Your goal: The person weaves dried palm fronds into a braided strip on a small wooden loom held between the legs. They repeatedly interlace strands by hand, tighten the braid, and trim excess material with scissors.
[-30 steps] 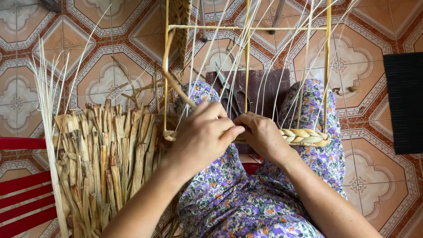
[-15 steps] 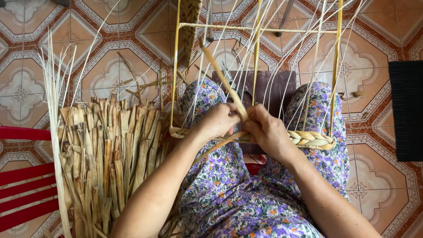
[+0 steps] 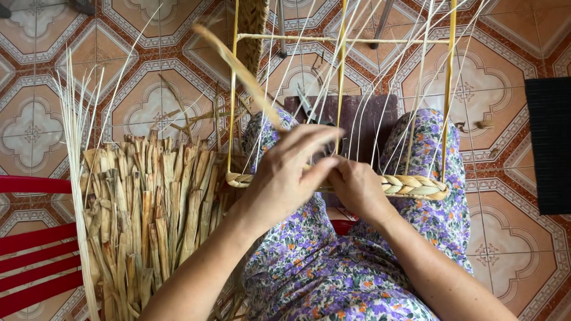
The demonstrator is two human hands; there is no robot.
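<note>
Hands meet at the middle of a wire frame point(image 3: 342, 40) standing on the lap. Left hand point(image 3: 285, 178) pinches a flat dried strand point(image 3: 238, 65) that slants up toward the frame's top left corner, its fingers spread. Right hand point(image 3: 357, 187) lies just beside it, fingers curled on the plaited braid point(image 3: 413, 185) along the frame's lower edge; what they grip is hidden, possibly the same strand. Bundle point(image 3: 143, 220) of dried leaves rests left of the knee, over a red chair point(image 3: 30, 261).

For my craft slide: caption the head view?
Left hand and right hand weave a dried leaf strip on a frame.
</note>
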